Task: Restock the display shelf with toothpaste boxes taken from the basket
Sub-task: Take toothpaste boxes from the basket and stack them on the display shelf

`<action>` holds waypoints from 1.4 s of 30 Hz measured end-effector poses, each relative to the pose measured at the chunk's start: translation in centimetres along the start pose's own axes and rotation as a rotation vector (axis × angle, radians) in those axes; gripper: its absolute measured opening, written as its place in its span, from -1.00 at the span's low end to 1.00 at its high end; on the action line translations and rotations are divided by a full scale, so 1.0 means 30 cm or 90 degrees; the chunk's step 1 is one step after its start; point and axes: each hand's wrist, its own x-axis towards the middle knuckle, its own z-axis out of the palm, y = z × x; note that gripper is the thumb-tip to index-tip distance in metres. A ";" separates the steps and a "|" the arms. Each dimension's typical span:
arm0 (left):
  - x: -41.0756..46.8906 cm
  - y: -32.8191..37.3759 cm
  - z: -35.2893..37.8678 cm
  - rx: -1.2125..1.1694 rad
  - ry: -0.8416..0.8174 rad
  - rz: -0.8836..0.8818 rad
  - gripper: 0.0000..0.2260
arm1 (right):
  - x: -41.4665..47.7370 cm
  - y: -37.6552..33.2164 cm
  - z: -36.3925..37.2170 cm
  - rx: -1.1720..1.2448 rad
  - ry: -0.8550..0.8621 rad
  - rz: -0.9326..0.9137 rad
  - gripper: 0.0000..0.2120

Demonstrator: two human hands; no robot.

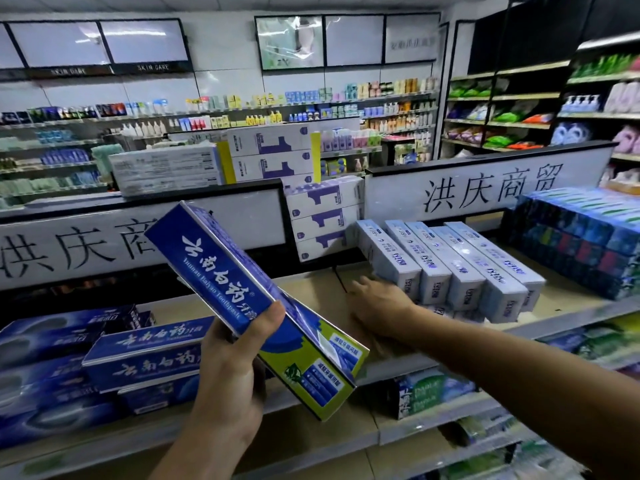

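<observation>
The left hand [228,372] is clamped on a blue toothpaste box [211,268], thumb across its face. A second box [322,355] with a green and yellow panel is held beneath it in the same grip. Both are in the air in front of the display shelf [308,289], not yet set down. Their long axis runs from 11 o'clock, far end raised, down to 5 o'clock.

The right hand [377,306] holds nothing. Its fingers lie straight and spread, low over the bare shelf board at about 2 o'clock from the held boxes. The fingertips reach the foot of a row of pale boxes [446,268]; whether they press on that row I cannot tell. The two hands are well apart.

The bare board lies between that pale row and a stack of matching blue boxes [145,355] at 9 o'clock from the left hand. The stacked boxes lie crosswise, 9 to 3 o'clock, so the held pair probably needs turning to match. The right hand is nearer the gap, but the left hand carries the stock. The basket is out of view.
</observation>
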 end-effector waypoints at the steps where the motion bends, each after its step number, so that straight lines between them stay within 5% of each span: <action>1: 0.003 -0.008 0.006 0.004 0.000 -0.003 -0.23 | -0.015 0.026 0.006 -0.013 0.004 -0.006 -0.70; 5: 0.014 -0.035 0.050 0.018 0.001 -0.017 -0.20 | -0.062 0.113 0.025 -0.048 -0.010 -0.012 -0.70; 9: 0.028 -0.061 0.117 0.011 -0.027 -0.014 -0.40 | -0.089 0.177 0.025 -0.065 -0.027 -0.058 -0.70; 16: 0.053 -0.104 0.242 0.000 -0.071 -0.021 -0.47 | -0.112 0.275 0.033 -0.030 -0.014 -0.064 -0.67; 25: 0.050 -0.162 0.316 0.017 -0.045 -0.042 -0.44 | -0.109 0.356 0.062 -0.002 0.010 -0.097 -0.67; 28: 0.051 -0.157 0.327 0.014 -0.049 -0.037 -0.35 | -0.106 0.367 0.023 0.073 0.043 -0.128 -0.68; 30: 0.051 -0.155 0.328 0.013 -0.049 -0.035 -0.34 | -0.113 0.376 0.008 0.056 0.156 -0.141 -0.73; 32: 0.050 -0.152 0.329 0.017 -0.052 -0.035 -0.35 | -0.110 0.387 -0.003 -0.028 0.256 -0.083 -0.60; 36: 0.053 -0.147 0.331 0.022 -0.057 -0.023 -0.40 | -0.085 0.428 -0.032 -0.118 0.110 0.177 -0.33; 42: 0.048 -0.147 0.328 0.020 -0.070 -0.022 -0.39 | -0.116 0.393 -0.116 -0.008 0.102 0.180 -0.38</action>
